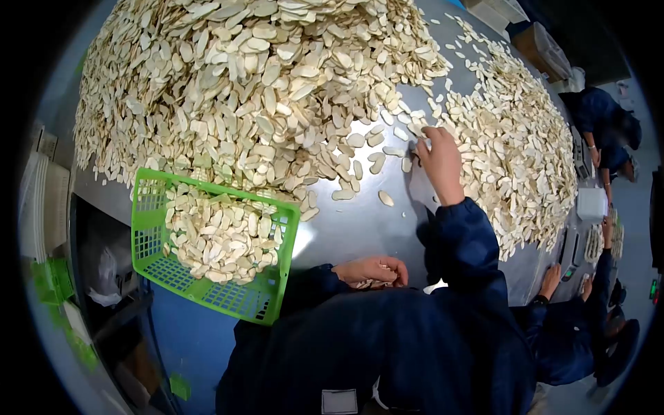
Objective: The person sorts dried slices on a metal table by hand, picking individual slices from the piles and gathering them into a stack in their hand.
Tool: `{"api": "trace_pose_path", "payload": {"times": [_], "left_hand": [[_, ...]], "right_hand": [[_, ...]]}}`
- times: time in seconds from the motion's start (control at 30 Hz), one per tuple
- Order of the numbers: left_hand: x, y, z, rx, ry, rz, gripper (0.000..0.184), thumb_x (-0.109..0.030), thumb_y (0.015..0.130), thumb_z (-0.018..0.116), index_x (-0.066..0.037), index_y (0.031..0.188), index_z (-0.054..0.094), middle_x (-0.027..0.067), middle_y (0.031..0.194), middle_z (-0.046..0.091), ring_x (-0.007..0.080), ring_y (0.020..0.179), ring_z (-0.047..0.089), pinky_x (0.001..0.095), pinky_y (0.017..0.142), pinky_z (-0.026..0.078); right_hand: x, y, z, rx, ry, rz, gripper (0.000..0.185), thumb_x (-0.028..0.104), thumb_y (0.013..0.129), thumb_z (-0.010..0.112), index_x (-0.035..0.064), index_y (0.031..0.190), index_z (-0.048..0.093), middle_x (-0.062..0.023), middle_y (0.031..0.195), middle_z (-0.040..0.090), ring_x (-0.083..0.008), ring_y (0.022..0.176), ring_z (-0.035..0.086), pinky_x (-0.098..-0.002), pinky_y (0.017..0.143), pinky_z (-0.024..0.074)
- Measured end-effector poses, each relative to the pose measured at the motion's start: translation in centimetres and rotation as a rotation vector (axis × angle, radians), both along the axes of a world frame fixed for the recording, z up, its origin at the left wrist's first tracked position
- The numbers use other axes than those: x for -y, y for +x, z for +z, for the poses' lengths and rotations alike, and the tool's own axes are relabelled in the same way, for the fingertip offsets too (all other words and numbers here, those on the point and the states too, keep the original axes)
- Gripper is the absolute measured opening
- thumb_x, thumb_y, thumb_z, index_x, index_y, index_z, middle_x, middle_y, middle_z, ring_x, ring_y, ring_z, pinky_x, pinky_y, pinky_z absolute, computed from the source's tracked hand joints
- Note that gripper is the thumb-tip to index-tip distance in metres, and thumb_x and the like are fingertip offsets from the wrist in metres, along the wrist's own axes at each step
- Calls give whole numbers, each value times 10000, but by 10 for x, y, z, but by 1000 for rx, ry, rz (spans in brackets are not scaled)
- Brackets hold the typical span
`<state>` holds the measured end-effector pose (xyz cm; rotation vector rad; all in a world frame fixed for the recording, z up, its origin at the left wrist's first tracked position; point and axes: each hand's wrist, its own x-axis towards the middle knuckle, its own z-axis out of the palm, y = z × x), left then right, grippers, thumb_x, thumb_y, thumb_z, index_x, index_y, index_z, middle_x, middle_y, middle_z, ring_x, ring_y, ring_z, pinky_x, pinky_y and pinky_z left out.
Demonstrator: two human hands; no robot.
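A big heap of pale, flat oval slices (pixel 270 76) covers the far side of the metal table (pixel 366 238). My right hand (pixel 440 164) reaches over the scattered slices between this heap and a second heap (pixel 512 145) on the right. Its thumb and fingers are pinched at what looks like one pale slice. Close to my body, my left hand (pixel 373 271) is curled palm up around several small slices. A green plastic basket (pixel 207 299), tilted over the table's near edge on the left, holds a pile of slices.
At the right, co-workers in dark blue sleeves (pixel 553 339) work along the same table, beside scales and a white container (pixel 592 204). Stacked pale trays (pixel 43 200) stand at the far left. Below the table's left edge is a dark shelf (pixel 104 242) with a plastic bag.
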<state>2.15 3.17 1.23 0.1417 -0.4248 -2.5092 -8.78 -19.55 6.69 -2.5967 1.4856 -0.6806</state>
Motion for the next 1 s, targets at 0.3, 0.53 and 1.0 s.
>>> {"api": "trace_pose_path", "payload": {"times": [0.3,0.53,1.0], "left_hand": [[-3,4,-11,42,-54,-37,288,-258,853,671,-9,980,601,45,996,544,113,859,520,212,726,417],[-29,24,39,562,-694,291,177,-154,901,619,-1,988,602,61,948,605,131,882,565,255,790,439],[-72,35,54,529,-135,430,147,-156,889,629,-13,888,593,29,859,547,91,782,510,233,701,397]], "right_hand": [[-71,55,-21,154,79,799,147,120,767,662,75,884,586,-90,1042,554,-287,960,528,-440,901,394],[-69,-37,4,97,197,326,203,82,775,653,47,973,627,-122,965,608,-326,891,575,-394,760,464],[-200,-91,18,-95,792,304,333,155,774,693,46,1036,518,-135,984,531,-364,816,583,-424,678,489]]}}
